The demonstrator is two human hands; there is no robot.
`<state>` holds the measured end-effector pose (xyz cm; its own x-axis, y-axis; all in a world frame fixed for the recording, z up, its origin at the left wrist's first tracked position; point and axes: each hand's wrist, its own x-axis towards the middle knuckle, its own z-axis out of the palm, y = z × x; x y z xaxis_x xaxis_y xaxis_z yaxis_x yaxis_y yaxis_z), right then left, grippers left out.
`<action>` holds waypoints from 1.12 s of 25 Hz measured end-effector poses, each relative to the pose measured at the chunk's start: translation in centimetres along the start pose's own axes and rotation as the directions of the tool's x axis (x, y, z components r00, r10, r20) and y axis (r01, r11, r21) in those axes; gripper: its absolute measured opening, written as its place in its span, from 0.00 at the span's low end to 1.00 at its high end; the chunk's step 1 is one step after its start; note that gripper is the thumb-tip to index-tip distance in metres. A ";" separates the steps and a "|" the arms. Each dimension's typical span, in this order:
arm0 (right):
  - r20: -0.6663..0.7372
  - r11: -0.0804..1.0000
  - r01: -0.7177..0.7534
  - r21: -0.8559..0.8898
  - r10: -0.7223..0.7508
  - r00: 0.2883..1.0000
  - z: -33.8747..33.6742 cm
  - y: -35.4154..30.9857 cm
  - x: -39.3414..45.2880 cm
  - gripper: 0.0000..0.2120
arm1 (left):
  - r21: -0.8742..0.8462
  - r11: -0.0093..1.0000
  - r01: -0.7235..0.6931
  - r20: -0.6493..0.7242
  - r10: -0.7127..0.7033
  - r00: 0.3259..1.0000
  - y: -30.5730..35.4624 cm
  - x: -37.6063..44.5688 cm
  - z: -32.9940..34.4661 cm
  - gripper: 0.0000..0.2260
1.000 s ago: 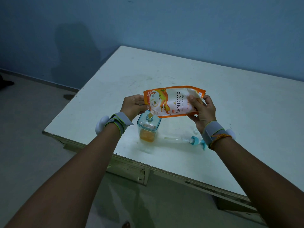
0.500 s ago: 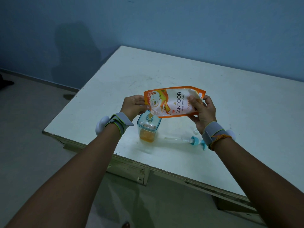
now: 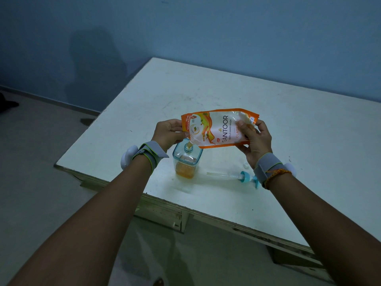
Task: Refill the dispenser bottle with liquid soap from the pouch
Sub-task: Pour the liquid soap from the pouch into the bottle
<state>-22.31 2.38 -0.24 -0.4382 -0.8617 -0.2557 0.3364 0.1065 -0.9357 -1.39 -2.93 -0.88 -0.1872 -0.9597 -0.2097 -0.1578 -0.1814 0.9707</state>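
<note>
An orange and white soap pouch is held on its side above the table by both hands. My left hand grips its spout end, my right hand grips its bottom end. The spout points down into the neck of a clear square dispenser bottle, and a stream of orange soap runs into it. The bottle stands upright, with orange soap filling its lower part. Its blue pump head with tube lies on the table to the right of the bottle, partly behind my right wrist.
The white table has its near edge just below the bottle and its left corner close to my left wrist. A small clear cap lies by my right wrist. A blue wall stands behind, grey floor at the left.
The pouch and both hands have stayed almost still over the bottle while the soap keeps flowing. Nothing else has moved.
</note>
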 end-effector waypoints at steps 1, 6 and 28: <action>0.000 1.000 0.000 0.002 0.000 1.000 0.0 0.0 0.0 0.10 | -0.002 1.000 -0.001 -0.001 0.001 1.000 0.0 0.0 0.0 0.14; 0.000 1.000 0.000 0.005 0.000 1.000 -0.1 0.1 0.0 0.10 | -0.019 1.000 0.008 -0.002 -0.008 1.000 0.0 0.0 0.0 0.14; 0.004 1.000 -0.001 0.003 0.001 1.000 -0.1 0.2 0.1 0.10 | -0.017 1.000 0.008 -0.008 -0.008 1.000 0.0 -0.1 0.1 0.15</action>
<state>-22.38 2.35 -0.44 -0.4344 -0.8636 -0.2559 0.3395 0.1062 -0.9346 -1.43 -2.78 -0.83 -0.1785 -0.9598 -0.2167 -0.1426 -0.1926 0.9709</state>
